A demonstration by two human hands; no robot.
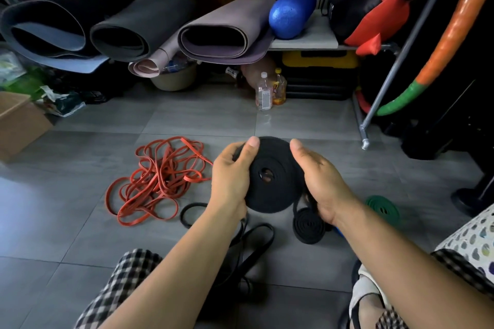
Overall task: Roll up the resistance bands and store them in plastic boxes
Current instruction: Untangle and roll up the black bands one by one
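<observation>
A large black rolled resistance band (275, 184) is held upright above the floor between both hands. My left hand (231, 176) grips its left edge, thumb on the front face. My right hand (319, 181) holds the right edge with the thumb up at the rim. Its loose black tail (256, 246) hangs down and loops on the floor between my knees. A smaller black rolled band (308, 226) lies on the floor just below my right hand. A tangled pile of red bands (157, 179) lies to the left. A green rolled band (382, 207) lies to the right.
Rolled yoga mats (139, 27) and a blue foam roller (291, 12) sit on a low shelf at the back. Two bottles (270, 91) stand on the grey tile floor. A cardboard box (18, 125) is at the far left, a metal rack leg (366, 139) at right.
</observation>
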